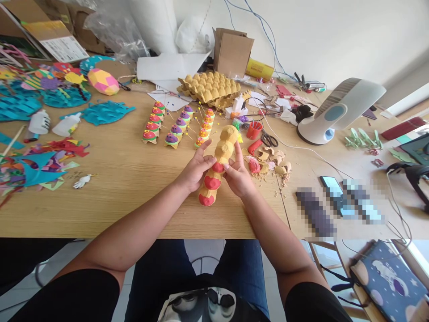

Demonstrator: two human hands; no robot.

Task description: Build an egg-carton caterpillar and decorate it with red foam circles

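Both my hands hold a strip of yellow egg-carton cups (222, 152) over the wooden table (127, 179). Three of its cups nearest me carry red patches. My left hand (194, 169) grips the strip's left side, fingers curled round it. From the right, my right hand (237, 175) pinches the strip at a red patch. Behind the strip stand three finished rows of painted carton cups (179, 125) with pins sticking out.
A stack of egg cartons (209, 87) and a cardboard box (231, 51) sit at the back. Scissors (268, 139), a red cup (254, 129) and carton scraps (271, 161) lie right of my hands. A white fan (335, 112), phones (330, 188), glue bottles (53, 124) and coloured paper cutouts (40, 161) surround them.
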